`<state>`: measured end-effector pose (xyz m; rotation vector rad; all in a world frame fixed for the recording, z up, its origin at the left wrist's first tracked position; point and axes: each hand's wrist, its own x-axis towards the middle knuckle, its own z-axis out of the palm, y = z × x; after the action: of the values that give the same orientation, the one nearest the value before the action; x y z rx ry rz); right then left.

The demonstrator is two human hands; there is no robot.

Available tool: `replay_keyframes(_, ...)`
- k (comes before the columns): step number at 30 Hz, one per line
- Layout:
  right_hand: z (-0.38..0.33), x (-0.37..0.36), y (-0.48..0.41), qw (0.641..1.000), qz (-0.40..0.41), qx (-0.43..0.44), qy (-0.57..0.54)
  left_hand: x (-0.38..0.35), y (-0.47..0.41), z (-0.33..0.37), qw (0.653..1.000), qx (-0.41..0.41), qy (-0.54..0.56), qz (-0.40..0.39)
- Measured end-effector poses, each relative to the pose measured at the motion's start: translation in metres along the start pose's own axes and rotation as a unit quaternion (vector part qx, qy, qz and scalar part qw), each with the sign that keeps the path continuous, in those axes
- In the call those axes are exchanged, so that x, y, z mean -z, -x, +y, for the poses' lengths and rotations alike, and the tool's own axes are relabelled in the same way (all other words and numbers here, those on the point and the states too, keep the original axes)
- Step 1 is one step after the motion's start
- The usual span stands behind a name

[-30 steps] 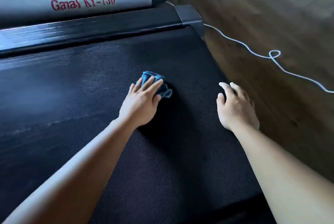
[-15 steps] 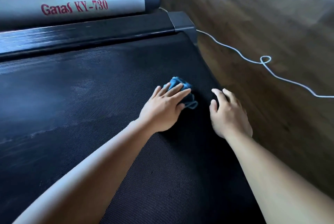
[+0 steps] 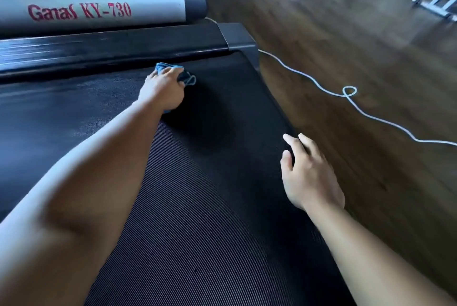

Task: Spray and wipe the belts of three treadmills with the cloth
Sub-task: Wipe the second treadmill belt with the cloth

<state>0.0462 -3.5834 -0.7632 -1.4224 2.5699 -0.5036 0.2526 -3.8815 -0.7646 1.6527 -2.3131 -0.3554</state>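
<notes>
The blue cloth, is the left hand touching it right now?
Touching. The head view shows the left hand pressed flat on the blue cloth, fingers overlapping it against the treadmill belt, cloth edges poking out beyond the fingers.

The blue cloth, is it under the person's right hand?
No, the blue cloth is under the left hand; the right hand rests bare on the belt.

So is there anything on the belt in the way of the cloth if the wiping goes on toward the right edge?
Nothing visible. The left hand presses the blue cloth at the belt's far end; the stretch toward the right edge is bare. The right hand rests nearer, by that edge, off that path.
</notes>
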Motion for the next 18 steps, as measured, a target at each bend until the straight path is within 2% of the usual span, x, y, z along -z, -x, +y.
replay_keyframes(3, 0.001, 0.0, -0.001, 1.0, -0.002, -0.004, 0.003, -0.006, -0.016, 0.022, 1.0, 0.012, 0.012, 0.007)
replay_keyframes(8, 0.0, -0.001, -0.001, 1.0, 0.012, 0.009, 0.005, -0.017, -0.04, 0.058, 0.999, -0.031, 0.017, -0.018)
replay_keyframes(12, 0.0, -0.002, -0.004, 1.0, 0.012, 0.021, 0.008, -0.031, -0.036, 0.087, 0.989, -0.142, 0.011, -0.05)
replay_keyframes(16, 0.004, -0.002, -0.003, 1.0, 0.008, 0.012, 0.001, -0.036, 0.007, 0.099, 0.944, -0.316, 0.03, -0.09)
replay_keyframes(18, 0.004, 0.0, -0.001, 1.0, 0.001, 0.002, -0.002, -0.034, 0.032, 0.085, 0.927, -0.359, 0.045, -0.1)
